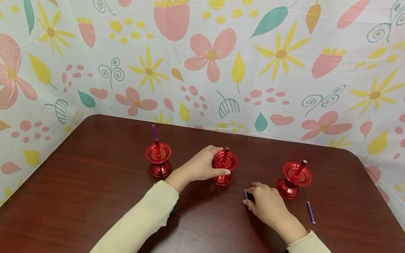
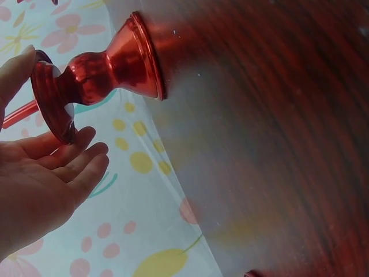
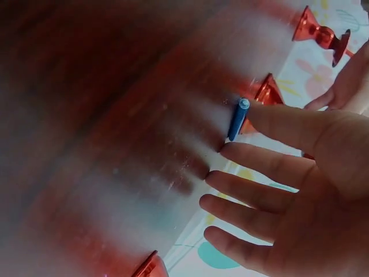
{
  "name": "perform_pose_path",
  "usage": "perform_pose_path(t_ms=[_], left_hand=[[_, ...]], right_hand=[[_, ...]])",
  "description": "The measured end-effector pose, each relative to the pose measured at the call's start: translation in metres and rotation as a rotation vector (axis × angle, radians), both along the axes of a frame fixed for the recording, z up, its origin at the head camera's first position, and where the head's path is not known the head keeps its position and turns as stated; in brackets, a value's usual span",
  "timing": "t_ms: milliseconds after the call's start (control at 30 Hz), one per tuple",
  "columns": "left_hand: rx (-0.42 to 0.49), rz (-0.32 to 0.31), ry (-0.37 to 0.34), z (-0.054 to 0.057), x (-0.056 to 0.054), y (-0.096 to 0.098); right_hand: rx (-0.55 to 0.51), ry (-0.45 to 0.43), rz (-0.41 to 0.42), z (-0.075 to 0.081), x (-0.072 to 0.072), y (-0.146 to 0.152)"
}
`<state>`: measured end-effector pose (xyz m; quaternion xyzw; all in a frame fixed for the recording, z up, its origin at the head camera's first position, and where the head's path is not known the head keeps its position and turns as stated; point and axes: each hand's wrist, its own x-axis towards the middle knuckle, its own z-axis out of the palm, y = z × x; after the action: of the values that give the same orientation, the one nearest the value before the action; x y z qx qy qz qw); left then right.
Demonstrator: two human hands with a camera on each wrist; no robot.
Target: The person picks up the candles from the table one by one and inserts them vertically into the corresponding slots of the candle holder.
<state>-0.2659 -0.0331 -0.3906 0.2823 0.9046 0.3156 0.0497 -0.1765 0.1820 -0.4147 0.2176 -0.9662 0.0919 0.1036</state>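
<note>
In the head view, my left hand [image 1: 202, 165] grips the dish of the middle red candle holder [image 1: 223, 175], which stands upright on the table. Thumb and fingers lie on opposite sides of the dish rim, as the left wrist view also shows of this holder [image 2: 95, 75]. My right hand [image 1: 267, 204] is lowered to the tabletop with its fingers nearly straight. Its thumb and index fingertips are at a thin blue candle [image 3: 237, 120] lying on the table; whether they press on it is hard to tell.
To the left, another red holder [image 1: 159, 165] bears a leaning purple candle [image 1: 155, 132]. A third red holder [image 1: 290, 187] stands at the right without a candle, and a second blue candle [image 1: 311, 212] lies beside it. Behind the brown table [image 1: 95, 198] hangs a flowered cloth [image 1: 199, 99].
</note>
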Motion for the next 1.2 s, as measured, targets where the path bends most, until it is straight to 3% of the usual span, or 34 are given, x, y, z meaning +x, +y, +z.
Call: perform_pose_path(t_ms=[167, 400, 767, 967, 1200], left_hand=[[0.004, 0.003, -0.004, -0.001, -0.001, 0.0], [0.007, 0.003, 0.0, -0.001, -0.001, 0.001], [0.018, 0.0, 0.004, 0.001, 0.003, 0.001], [0.03, -0.003, -0.006, 0.001, 0.004, 0.001], [0.022, -0.003, 0.003, 0.0, 0.002, 0.001]], right_hand=[[-0.028, 0.072, 0.051, 0.0, -0.004, 0.001], [-0.039, 0.098, 0.082, -0.001, -0.005, 0.001], [0.061, 0.126, 0.052, -0.002, 0.003, -0.004], [0.01, 0.171, 0.047, 0.004, 0.002, -0.001], [-0.127, 0.22, 0.052, 0.022, -0.009, 0.0]])
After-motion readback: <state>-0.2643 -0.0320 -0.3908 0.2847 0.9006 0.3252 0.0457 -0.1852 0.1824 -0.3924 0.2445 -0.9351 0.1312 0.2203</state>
